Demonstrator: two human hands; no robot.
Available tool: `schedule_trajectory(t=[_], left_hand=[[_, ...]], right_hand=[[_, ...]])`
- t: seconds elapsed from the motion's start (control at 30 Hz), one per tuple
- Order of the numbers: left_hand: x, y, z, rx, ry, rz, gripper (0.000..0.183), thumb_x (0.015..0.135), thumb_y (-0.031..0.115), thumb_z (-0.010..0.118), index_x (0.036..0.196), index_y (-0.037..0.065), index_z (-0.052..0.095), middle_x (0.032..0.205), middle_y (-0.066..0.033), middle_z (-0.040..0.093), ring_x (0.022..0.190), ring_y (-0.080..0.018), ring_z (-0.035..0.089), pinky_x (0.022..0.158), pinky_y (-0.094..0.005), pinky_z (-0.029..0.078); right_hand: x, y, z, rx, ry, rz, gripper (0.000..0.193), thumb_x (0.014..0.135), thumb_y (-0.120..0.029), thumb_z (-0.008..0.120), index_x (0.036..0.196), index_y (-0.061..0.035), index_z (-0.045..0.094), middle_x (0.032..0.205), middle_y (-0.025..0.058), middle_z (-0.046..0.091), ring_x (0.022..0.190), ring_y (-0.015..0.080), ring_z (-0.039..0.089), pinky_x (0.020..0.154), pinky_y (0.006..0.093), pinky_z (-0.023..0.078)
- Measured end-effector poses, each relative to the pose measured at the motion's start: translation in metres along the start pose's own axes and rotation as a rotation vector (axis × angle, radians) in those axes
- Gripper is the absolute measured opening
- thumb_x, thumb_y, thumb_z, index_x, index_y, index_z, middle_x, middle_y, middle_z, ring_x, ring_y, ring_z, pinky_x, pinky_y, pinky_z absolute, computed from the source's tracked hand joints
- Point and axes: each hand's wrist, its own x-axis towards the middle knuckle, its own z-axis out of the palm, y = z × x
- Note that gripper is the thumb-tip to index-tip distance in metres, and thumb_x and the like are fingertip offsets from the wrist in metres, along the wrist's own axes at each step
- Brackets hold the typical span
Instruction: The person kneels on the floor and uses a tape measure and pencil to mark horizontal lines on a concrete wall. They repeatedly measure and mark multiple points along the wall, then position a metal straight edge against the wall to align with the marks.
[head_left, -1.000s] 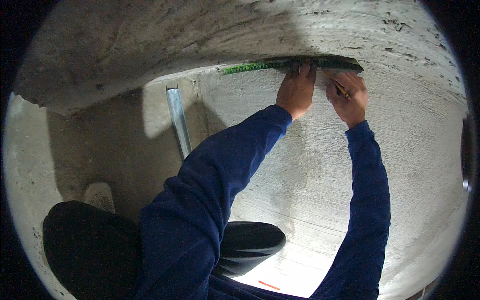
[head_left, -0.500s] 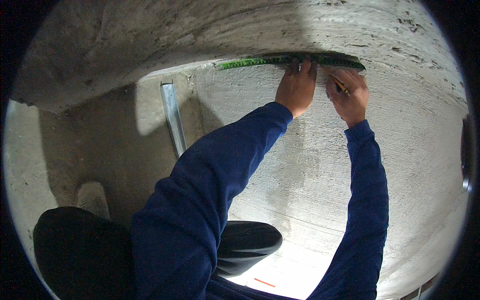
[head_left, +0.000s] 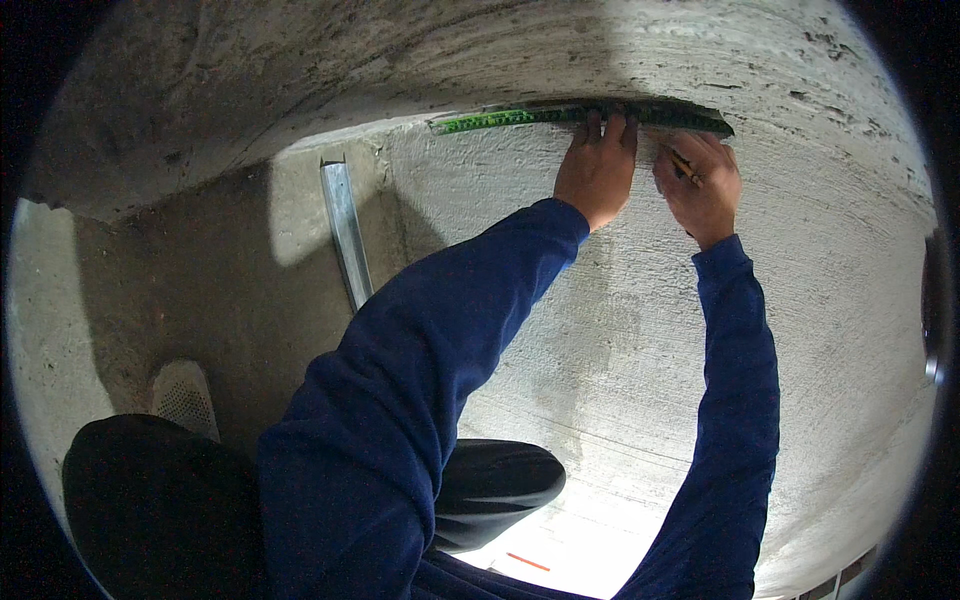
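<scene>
Green strip [head_left: 490, 121], long, narrow and marked with dark patterning, is what I see first on my feed; it runs along the upper edge of the rough pale surface [head_left: 520, 300], close to where the darker concrete [head_left: 330, 60] begins, and it looks bowed through my wide lens. I have the left hand [head_left: 598, 172] set on the strip near its middle, fingers extended and slightly apart, their tips against its lower edge. Just beside it, below the strip's right end, I see the right hand [head_left: 705, 185] curled, thumb and fingers pinching a slim yellow-orange pencil [head_left: 684, 168] that slants up and left. Its point is too small and shadowed for me to be sure whether it touches the strip or the surface.

Both arms reach up in dark blue sleeves [head_left: 385, 340]. Left of the left arm I see a grey metal channel [head_left: 346, 235], its lower end hidden behind the sleeve. Farther down are a perforated light shoe [head_left: 184, 393], black trousers [head_left: 165, 500] and a thin red streak [head_left: 528, 562] near the bottom edge.
</scene>
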Motion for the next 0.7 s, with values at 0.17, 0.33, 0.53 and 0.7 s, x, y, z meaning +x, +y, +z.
schedule_trajectory(t=[0.17, 0.33, 0.53, 0.7], left_hand=[[0.0004, 0.0006, -0.0002, 0.051, 0.081, 0.024, 0.066, 0.072, 0.000, 0.062, 0.135, -0.008, 0.044, 0.128, -0.0260, 0.046, 0.119, -0.0417, 0.048, 0.101, -0.0478, 0.042], [0.0003, 0.0008, -0.0016, 0.038, 0.048, 0.032, 0.051, 0.085, 0.007, 0.055, 0.132, -0.010, 0.047, 0.126, -0.0262, 0.048, 0.116, -0.0457, 0.053, 0.103, -0.0475, 0.043], [0.0001, 0.0012, -0.0017, 0.037, 0.054, 0.026, 0.054, 0.081, 0.004, 0.057, 0.132, -0.010, 0.047, 0.126, -0.0255, 0.048, 0.117, -0.0443, 0.051, 0.102, -0.0477, 0.043], [-0.0009, 0.0007, 0.0021, 0.018, 0.070, 0.014, 0.062, 0.073, -0.001, 0.061, 0.132, -0.008, 0.046, 0.127, -0.0246, 0.048, 0.120, -0.0410, 0.048, 0.101, -0.0485, 0.042]], right_hand=[[-0.0029, -0.0024, -0.0008, 0.021, 0.006, -0.004, 0.021, 0.074, -0.009, 0.069, 0.095, -0.0138, 0.072, 0.092, 0.0038, 0.071, 0.088, 0.0254, 0.066, 0.078, 0.0380, 0.049], [-0.0028, -0.0038, -0.0018, 0.015, 0.007, 0.011, 0.021, 0.076, -0.009, 0.069, 0.096, -0.0149, 0.072, 0.093, 0.0035, 0.071, 0.088, 0.0244, 0.066, 0.078, 0.0370, 0.049], [-0.0025, -0.0028, 0.0003, 0.014, 0.002, 0.027, 0.021, 0.077, -0.011, 0.070, 0.098, -0.0161, 0.072, 0.094, 0.0030, 0.071, 0.087, 0.0234, 0.066, 0.077, 0.0375, 0.049], [-0.0035, -0.0022, 0.0020, 0.000, 0.011, 0.037, 0.019, 0.077, -0.013, 0.071, 0.096, -0.0164, 0.071, 0.093, 0.0028, 0.071, 0.087, 0.0235, 0.066, 0.077, 0.0373, 0.048]])
